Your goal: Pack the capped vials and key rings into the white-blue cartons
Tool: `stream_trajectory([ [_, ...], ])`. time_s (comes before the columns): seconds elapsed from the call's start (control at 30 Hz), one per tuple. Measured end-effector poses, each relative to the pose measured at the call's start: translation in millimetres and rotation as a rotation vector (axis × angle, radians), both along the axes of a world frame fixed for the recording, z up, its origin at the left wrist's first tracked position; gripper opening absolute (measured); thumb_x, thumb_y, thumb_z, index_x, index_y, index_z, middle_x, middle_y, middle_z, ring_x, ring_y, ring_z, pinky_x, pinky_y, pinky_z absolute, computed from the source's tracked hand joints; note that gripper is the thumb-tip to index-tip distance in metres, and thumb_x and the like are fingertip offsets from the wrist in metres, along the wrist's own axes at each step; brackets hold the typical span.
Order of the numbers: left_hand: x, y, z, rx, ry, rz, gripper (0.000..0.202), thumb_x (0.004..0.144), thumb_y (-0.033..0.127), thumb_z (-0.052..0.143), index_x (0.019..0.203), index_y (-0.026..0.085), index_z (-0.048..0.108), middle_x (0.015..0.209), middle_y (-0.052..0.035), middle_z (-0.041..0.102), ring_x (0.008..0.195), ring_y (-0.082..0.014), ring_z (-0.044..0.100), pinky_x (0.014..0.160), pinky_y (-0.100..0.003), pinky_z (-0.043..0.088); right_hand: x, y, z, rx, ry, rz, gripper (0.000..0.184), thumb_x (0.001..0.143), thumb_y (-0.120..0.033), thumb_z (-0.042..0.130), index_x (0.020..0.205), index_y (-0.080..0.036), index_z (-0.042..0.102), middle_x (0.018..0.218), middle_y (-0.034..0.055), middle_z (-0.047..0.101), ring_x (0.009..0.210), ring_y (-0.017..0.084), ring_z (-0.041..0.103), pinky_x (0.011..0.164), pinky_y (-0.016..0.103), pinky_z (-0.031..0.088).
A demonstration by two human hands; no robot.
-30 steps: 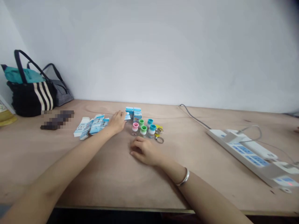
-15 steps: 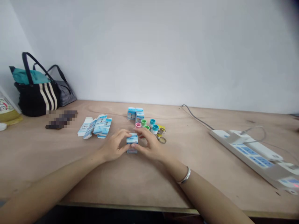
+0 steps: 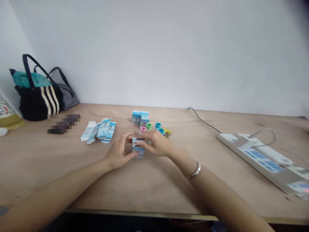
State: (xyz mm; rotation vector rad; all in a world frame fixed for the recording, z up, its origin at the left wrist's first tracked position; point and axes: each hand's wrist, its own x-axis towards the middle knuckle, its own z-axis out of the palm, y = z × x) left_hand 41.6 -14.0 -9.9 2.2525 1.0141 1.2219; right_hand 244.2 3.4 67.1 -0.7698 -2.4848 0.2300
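Note:
A small blue-and-white carton [image 3: 138,152] stands on the table between my hands. My left hand [image 3: 118,154] is closed around its left side, with the thumb at the front and the fingers behind. Over its top edge is my right hand [image 3: 158,144], fingers and thumb drawn together at the flap; what lies under the fingertips is partly hidden. Just behind are small containers with pink [image 3: 143,129], green [image 3: 149,126] and blue [image 3: 158,125] rims. My right hand partly covers this group. A metal ring [image 3: 167,134] and a yellow piece lie beside them.
Several flattened cartons [image 3: 106,130] lie left of my hands, and several standing cartons [image 3: 140,118] are farther back. A pixelated dark object [image 3: 64,124], bags [image 3: 40,100] and a bottle [image 3: 9,116] occupy the left. A power strip [image 3: 260,161] with cables is at right.
My right hand has risen from the carton's front right side to over its top. The carton's flat top now looks lifted, and the carton has shifted slightly right. My left hand still holds it.

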Motion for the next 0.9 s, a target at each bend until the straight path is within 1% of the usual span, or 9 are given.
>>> stream_trajectory([
  [0.1,1,-1,0.9,0.006,-0.038,-0.062,0.078,0.072,0.029,0.07,0.134,0.026,0.023,0.123,-0.0088,0.053,0.111,-0.0238,0.056,0.098,-0.045,0.043,-6,7,-6.0,-0.078,0.144,-0.14,0.031,0.092,-0.036,0.041,0.082,-0.016,0.062,0.058,0.0005,0.056,0.053,0.012,0.05,0.053,0.025,0.037],
  [0.2,0,-1,2.1,-0.011,-0.072,-0.068,0.078,0.072,0.029,0.07,0.134,0.026,0.024,0.121,-0.0087,0.055,0.11,-0.0234,0.056,0.097,-0.044,0.044,-9,10,-15.7,-0.097,0.394,-0.303,0.027,0.089,-0.034,0.048,0.11,-0.017,0.051,0.075,0.0018,0.061,0.057,0.012,0.054,0.055,0.024,0.041],
  [0.27,-1,1,2.9,-0.041,-0.046,-0.041,0.076,0.07,0.032,0.072,0.133,0.025,0.03,0.118,-0.0082,0.058,0.109,-0.0239,0.057,0.095,-0.044,0.045,-7,9,-17.9,-0.012,0.504,-0.364,0.032,0.085,-0.033,0.054,0.112,-0.018,0.048,0.084,0.0038,0.061,0.063,0.013,0.056,0.059,0.026,0.045],
  [0.37,-4,5,4.4,-0.081,0.009,-0.023,0.073,0.067,0.038,0.074,0.129,0.026,0.038,0.116,-0.0068,0.061,0.105,-0.0241,0.059,0.093,-0.042,0.046,-2,1,-13.7,0.153,0.478,-0.255,0.018,0.084,-0.034,0.057,0.095,-0.019,0.056,0.084,0.0056,0.058,0.076,0.016,0.055,0.069,0.03,0.046],
  [0.5,-7,8,8.8,-0.04,0.066,0.014,0.072,0.065,0.042,0.074,0.128,0.026,0.042,0.116,-0.0062,0.061,0.104,-0.024,0.059,0.09,-0.041,0.046,0,-9,-8.5,0.236,0.182,-0.026,0.019,0.088,-0.034,0.052,0.093,-0.022,0.065,0.103,0.0091,0.056,0.093,0.019,0.052,0.082,0.036,0.042],
  [0.6,-8,5,16.6,0.116,0.207,0.114,0.063,0.066,0.048,0.072,0.121,0.026,0.05,0.122,-0.0078,0.056,0.114,-0.0273,0.052,0.098,-0.047,0.037,1,-9,-8.0,0.271,0.041,-0.048,0.02,0.089,-0.035,0.051,0.091,-0.022,0.067,0.108,0.0086,0.058,0.098,0.021,0.051,0.084,0.037,0.038],
  [0.7,-7,0,26.1,0.252,0.322,0.166,0.053,0.071,0.051,0.066,0.115,0.024,0.055,0.132,-0.0106,0.049,0.122,-0.0295,0.045,0.107,-0.052,0.023,6,-5,-5.6,0.258,0.028,-0.068,0.022,0.089,-0.035,0.052,0.08,-0.02,0.067,0.095,0.0072,0.063,0.09,0.02,0.053,0.079,0.034,0.036],
  [0.8,-7,-4,32.3,0.281,0.372,0.131,0.045,0.079,0.047,0.059,0.116,0.022,0.053,0.135,-0.0102,0.048,0.124,-0.0267,0.045,0.111,-0.051,0.013,13,-3,-2.9,0.229,0.014,-0.067,0.023,0.088,-0.033,0.054,0.074,-0.019,0.066,0.081,0.0055,0.065,0.08,0.017,0.054,0.074,0.031,0.035],
  [0.9,-7,-5,33.9,0.264,0.422,0.06,0.046,0.083,0.042,0.055,0.124,0.024,0.047,0.131,-0.0083,0.053,0.121,-0.0234,0.048,0.112,-0.05,0.009,17,-3,-3.6,0.198,0.001,-0.048,0.017,0.087,-0.03,0.055,0.081,-0.02,0.068,0.078,0.0045,0.065,0.078,0.017,0.055,0.071,0.029,0.034],
])
